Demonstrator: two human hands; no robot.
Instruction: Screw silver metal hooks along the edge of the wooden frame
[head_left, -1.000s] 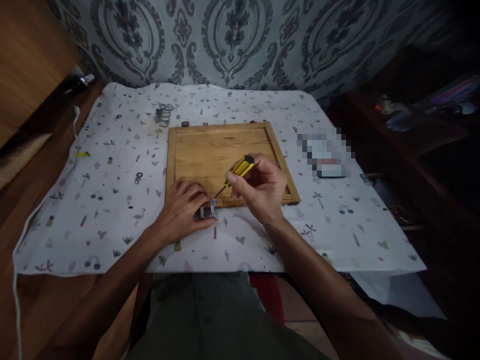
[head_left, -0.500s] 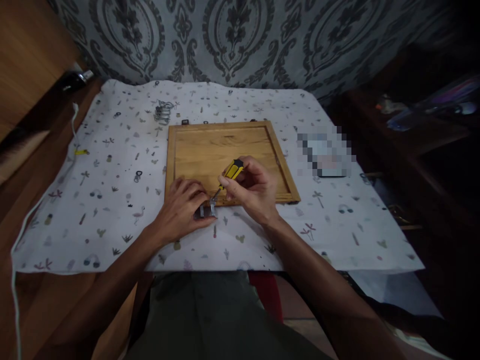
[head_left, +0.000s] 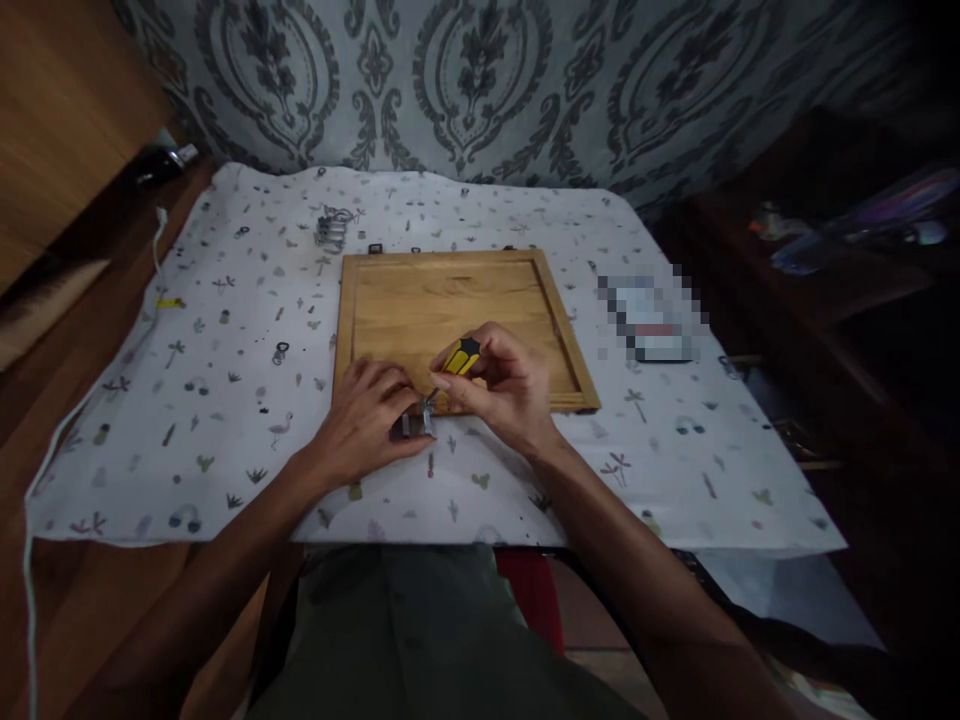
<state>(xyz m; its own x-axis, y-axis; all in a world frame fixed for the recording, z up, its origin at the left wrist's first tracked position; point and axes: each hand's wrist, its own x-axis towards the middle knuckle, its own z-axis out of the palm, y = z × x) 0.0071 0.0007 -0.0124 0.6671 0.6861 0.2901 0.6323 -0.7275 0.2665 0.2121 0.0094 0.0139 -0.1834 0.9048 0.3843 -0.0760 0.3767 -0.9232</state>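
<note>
A framed wooden panel lies flat on the patterned cloth. At its near edge sits a small silver metal bracket, whose exact kind I cannot make out. My left hand is closed around this bracket from the left, thumb below and fingers over the panel's edge. My right hand grips a screwdriver by its yellow and black handle. The screwdriver slants down to the left, its tip at the bracket; the contact itself is partly hidden by fingers.
Several silver metal pieces lie in a group beyond the panel's far left corner. A phone-like device, partly pixelated, rests to the right. A white cable runs down the cloth's left edge, near a small yellow item.
My right hand has tilted and shifted the screwdriver handle slightly down and left. My left hand keeps its hold on the bracket. The view has shifted a little.
</note>
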